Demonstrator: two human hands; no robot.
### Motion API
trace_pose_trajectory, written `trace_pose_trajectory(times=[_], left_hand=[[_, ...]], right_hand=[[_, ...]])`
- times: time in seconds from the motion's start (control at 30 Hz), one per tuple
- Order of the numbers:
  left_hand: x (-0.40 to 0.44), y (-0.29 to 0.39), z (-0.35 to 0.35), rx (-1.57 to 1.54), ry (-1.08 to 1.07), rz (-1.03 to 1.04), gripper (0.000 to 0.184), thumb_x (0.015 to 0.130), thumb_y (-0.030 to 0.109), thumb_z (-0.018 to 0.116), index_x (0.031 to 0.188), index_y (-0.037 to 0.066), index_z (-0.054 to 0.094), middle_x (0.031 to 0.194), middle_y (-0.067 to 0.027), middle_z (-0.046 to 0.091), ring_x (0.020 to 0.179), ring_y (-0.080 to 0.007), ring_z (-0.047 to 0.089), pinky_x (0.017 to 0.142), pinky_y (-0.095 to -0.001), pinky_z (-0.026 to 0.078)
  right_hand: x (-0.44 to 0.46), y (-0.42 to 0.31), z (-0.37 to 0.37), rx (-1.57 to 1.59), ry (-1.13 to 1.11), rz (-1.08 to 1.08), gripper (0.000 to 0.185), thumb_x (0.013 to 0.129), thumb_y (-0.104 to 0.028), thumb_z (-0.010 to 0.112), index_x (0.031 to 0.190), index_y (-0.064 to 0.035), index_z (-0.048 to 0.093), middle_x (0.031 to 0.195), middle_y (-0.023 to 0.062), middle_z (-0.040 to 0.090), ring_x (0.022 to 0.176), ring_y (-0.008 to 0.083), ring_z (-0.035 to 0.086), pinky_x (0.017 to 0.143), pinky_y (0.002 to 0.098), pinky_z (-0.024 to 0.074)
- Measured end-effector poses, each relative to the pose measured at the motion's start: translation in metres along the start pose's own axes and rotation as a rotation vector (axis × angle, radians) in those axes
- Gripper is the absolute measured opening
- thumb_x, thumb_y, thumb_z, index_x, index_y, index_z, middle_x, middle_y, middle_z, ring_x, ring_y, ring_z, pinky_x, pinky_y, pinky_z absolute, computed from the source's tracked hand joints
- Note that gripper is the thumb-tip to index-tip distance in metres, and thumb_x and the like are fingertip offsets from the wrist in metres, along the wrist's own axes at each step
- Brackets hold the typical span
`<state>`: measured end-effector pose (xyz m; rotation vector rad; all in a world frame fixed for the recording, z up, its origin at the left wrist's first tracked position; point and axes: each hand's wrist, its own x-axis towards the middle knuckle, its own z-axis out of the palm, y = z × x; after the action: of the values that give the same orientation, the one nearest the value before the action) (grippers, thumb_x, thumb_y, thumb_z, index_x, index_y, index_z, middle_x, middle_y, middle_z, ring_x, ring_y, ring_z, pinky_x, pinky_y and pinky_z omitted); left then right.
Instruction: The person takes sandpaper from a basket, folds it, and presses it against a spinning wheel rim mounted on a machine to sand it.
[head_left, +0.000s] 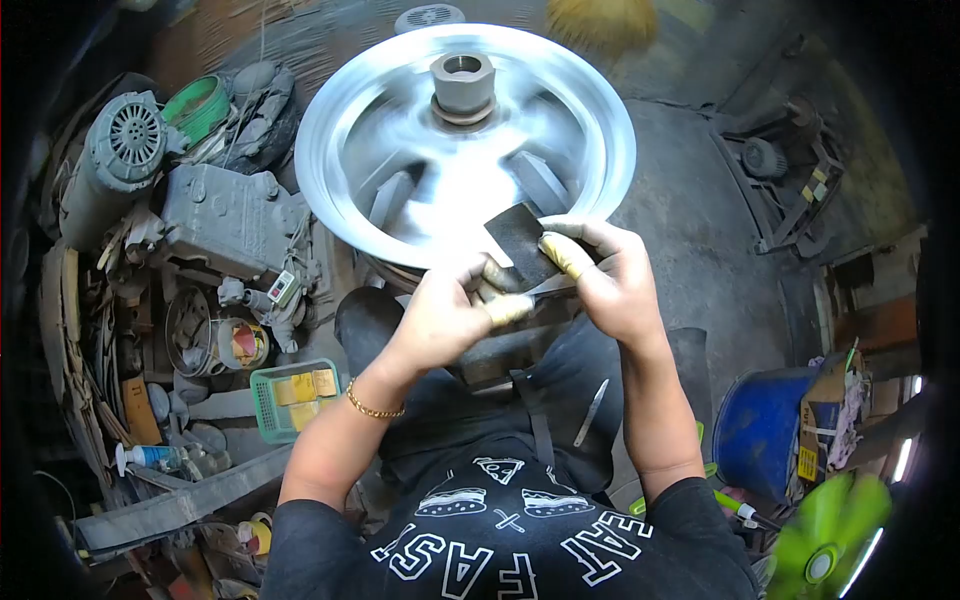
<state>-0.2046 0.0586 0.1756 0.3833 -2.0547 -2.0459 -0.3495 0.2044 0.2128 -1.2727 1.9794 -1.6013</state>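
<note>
Head view, and both bare hands meet over the near edge of a big silvery wheel [318, 150]! The left hand [455, 300] is curled, fingers bent, pinching the lower left edge of a dark, flat sheet [521, 238]. Over on the other side, the right hand [607, 272] has it too, thumb laid across the right-hand edge, fingers folded behind. Yellow wrapping covers both thumbs, and there's grey grime on the fingers.

The sheet sits tilted between the two hands, in front of the wheel's near rim; whether it touches the metal, you can't tell from here. And look at that wheel, its spokes smeared into a bright blur, a chunky hex nut [463, 82] seated at the hub! A gold chain bracelet [375, 402] circles the left wrist, with the dark shirt [500, 520] and its white lettering just below.

Out to the left, a green basket [263, 405] carries yellow pieces [303, 387], near a dusty grey motor housing [225, 220], with a finned motor [130, 135] beyond. Across to the right, a blue tub [752, 425] stands beside a carton [818, 425], and the green fan [825, 560] is a whirl of blurred blades in the lower corner.
</note>
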Motion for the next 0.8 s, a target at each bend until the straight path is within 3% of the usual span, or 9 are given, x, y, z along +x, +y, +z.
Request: trace_pose_trajectory(times=[0.1, 0.17, 0.3, 0.37, 0.5, 0.6, 0.63, 0.7, 0.8], left_hand=[[-0.007, 0.025, -0.003, 0.072, 0.065, -0.065, 0.026, 0.082, 0.006, 0.084, 0.102, 0.000, 0.069, 0.093, -0.0013, 0.070, 0.079, -0.0070, 0.061, 0.076, -0.0243, 0.052], [0.003, 0.012, -0.004, 0.006, 0.176, 0.013, 0.032, 0.080, 0.018, 0.088, 0.096, -0.001, 0.067, 0.085, -0.0036, 0.070, 0.073, -0.0039, 0.059, 0.064, -0.0228, 0.050], [0.003, 0.000, 0.016, -0.131, -0.042, 0.019, 0.037, 0.082, 0.020, 0.086, 0.108, -0.001, 0.070, 0.093, -0.0043, 0.074, 0.084, -0.0076, 0.063, 0.077, -0.0261, 0.052], [-0.008, -0.008, 0.015, 0.205, -0.009, -0.075, 0.035, 0.080, 0.020, 0.087, 0.103, -0.002, 0.069, 0.087, -0.0027, 0.071, 0.078, -0.0068, 0.061, 0.072, -0.0260, 0.052], [-0.006, 0.015, 0.005, -0.145, 0.096, -0.030, 0.032, 0.083, 0.017, 0.085, 0.105, 0.000, 0.069, 0.094, -0.0061, 0.073, 0.081, -0.0068, 0.063, 0.073, -0.0256, 0.052], [-0.002, 0.014, -0.006, 0.271, 0.004, 0.333, 0.045, 0.078, 0.018, 0.087, 0.116, 0.001, 0.068, 0.100, -0.0085, 0.073, 0.093, -0.0111, 0.064, 0.083, -0.0293, 0.052], [-0.006, 0.023, -0.020, 0.182, -0.008, 0.174, 0.052, 0.077, 0.019, 0.087, 0.121, 0.000, 0.066, 0.104, -0.0107, 0.072, 0.094, -0.0119, 0.065, 0.085, -0.0307, 0.052], [-0.007, 0.046, -0.033, 0.090, 0.095, 0.248, 0.053, 0.076, 0.018, 0.088, 0.120, -0.001, 0.065, 0.106, -0.0106, 0.072, 0.093, -0.0133, 0.066, 0.083, -0.0318, 0.053], [0.003, 0.050, -0.032, 0.652, 0.010, 0.451, 0.029, 0.079, 0.007, 0.081, 0.104, -0.002, 0.069, 0.092, -0.0106, 0.070, 0.081, -0.0171, 0.066, 0.073, -0.0298, 0.051]], right_hand=[[-0.002, 0.002, 0.000, 0.074, 0.025, 0.036, 0.020, 0.091, -0.006, 0.067, 0.107, 0.0048, 0.072, 0.092, 0.0131, 0.075, 0.085, 0.0167, 0.069, 0.081, 0.0319, 0.0529], [-0.002, 0.006, 0.003, 0.065, -0.016, -0.004, 0.020, 0.092, -0.006, 0.067, 0.108, 0.0054, 0.072, 0.091, 0.0112, 0.075, 0.083, 0.0150, 0.068, 0.079, 0.0312, 0.0532], [-0.002, 0.002, 0.007, 0.150, -0.006, -0.041, 0.020, 0.093, -0.006, 0.067, 0.109, 0.0057, 0.071, 0.091, 0.0103, 0.075, 0.083, 0.0131, 0.067, 0.078, 0.0300, 0.0533], [-0.004, -0.003, 0.005, 0.180, 0.047, 0.078, 0.021, 0.092, -0.006, 0.067, 0.109, 0.0054, 0.072, 0.092, 0.0099, 0.075, 0.084, 0.0115, 0.066, 0.079, 0.0288, 0.0531], [-0.006, 0.001, 0.005, 0.187, -0.017, 0.057, 0.021, 0.092, -0.005, 0.067, 0.109, 0.0052, 0.072, 0.093, 0.0094, 0.075, 0.087, 0.0115, 0.067, 0.080, 0.0292, 0.0532], [-0.004, -0.003, 0.001, 0.037, -0.076, -0.050, 0.022, 0.092, -0.004, 0.066, 0.111, 0.0055, 0.072, 0.095, 0.0105, 0.075, 0.085, 0.0126, 0.067, 0.080, 0.0287, 0.0530], [-0.002, -0.003, -0.002, -0.037, -0.097, -0.100, 0.022, 0.092, -0.003, 0.066, 0.112, 0.0057, 0.072, 0.095, 0.0110, 0.075, 0.085, 0.0132, 0.067, 0.080, 0.0284, 0.0530], [-0.002, -0.004, -0.004, -0.062, -0.106, -0.150, 0.025, 0.090, -0.004, 0.069, 0.113, 0.0033, 0.072, 0.093, 0.0132, 0.075, 0.079, 0.0150, 0.069, 0.076, 0.0295, 0.0533], [0.003, -0.002, -0.004, -0.198, -0.238, -0.152, 0.023, 0.086, -0.005, 0.073, 0.108, -0.0001, 0.072, 0.088, 0.0154, 0.073, 0.077, 0.0221, 0.070, 0.072, 0.0325, 0.0530]])
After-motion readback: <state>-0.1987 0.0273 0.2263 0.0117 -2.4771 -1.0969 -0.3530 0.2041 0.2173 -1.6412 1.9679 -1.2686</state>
